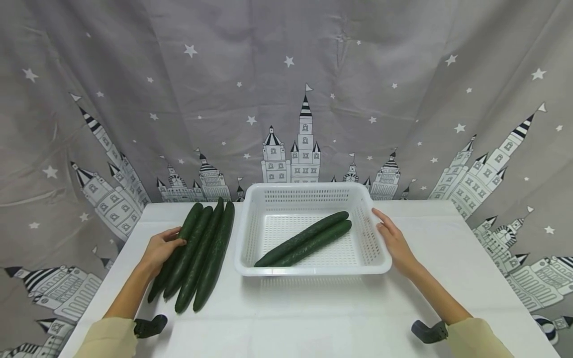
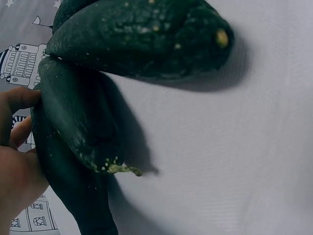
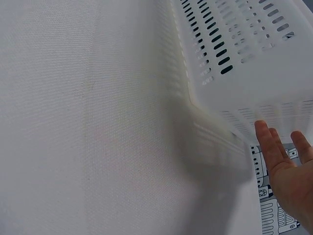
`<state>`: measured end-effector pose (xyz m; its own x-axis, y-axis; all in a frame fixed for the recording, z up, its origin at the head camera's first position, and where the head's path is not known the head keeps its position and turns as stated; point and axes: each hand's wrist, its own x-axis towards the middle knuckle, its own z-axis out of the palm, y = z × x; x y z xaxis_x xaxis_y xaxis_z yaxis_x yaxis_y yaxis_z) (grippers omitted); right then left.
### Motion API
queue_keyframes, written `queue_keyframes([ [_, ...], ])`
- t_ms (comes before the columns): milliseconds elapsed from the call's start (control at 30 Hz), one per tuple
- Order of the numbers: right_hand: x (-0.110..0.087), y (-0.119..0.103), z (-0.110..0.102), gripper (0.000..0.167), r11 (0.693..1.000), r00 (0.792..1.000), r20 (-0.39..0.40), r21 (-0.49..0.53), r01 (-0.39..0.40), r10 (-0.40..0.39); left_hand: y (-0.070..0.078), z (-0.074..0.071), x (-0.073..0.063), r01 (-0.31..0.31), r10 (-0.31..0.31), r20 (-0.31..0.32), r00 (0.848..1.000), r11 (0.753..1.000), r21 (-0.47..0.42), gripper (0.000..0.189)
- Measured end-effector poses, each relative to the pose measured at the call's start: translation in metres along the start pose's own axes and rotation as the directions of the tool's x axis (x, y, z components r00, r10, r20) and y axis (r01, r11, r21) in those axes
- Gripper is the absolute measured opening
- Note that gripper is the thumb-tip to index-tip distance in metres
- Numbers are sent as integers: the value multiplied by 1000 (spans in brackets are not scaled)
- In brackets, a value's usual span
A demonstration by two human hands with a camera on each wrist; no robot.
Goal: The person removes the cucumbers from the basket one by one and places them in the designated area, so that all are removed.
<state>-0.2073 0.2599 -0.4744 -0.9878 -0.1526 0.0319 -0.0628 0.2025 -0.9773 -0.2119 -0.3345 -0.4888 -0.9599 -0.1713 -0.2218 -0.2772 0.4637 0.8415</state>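
Note:
Four dark green cucumbers lie side by side on the left of the table, and my left hand (image 1: 162, 251) grips the outermost one, the leftmost cucumber (image 2: 66, 181). Its thumb reaches over toward the neighbouring cucumber (image 2: 80, 112); some of the fingers are hidden. A white plastic basket (image 1: 313, 271) with slotted walls stands at the centre. Inside it, two cucumbers (image 1: 309, 237) rest slantwise, side by side. At the basket's right wall is my right hand (image 1: 396, 246), fingers extended against or just beside the outside of it, also seen in the right wrist view.
A white cloth covers the table (image 1: 313, 318). Behind and around it hangs a grey curtain (image 1: 215, 99) printed with castles and stars. Dark wrist-worn devices sit at both sleeves, the left device (image 1: 151, 326) near the cucumbers' lower ends.

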Motion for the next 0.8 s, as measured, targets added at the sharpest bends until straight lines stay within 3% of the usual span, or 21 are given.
queue_keyframes([
  [433,1,2,-2,53,1000,1000,7,11,15,-15,1,0,-1,40,-41,16,999,999,18,65],
  [700,-1,0,0,52,1000,1000,14,20,16,-17,2,-4,-1,-4,4,-2,1000,1000,-4,62],
  [800,0,1,0,52,999,1000,17,22,25,-25,3,-5,-1,-27,26,-37,999,1000,-8,62],
])
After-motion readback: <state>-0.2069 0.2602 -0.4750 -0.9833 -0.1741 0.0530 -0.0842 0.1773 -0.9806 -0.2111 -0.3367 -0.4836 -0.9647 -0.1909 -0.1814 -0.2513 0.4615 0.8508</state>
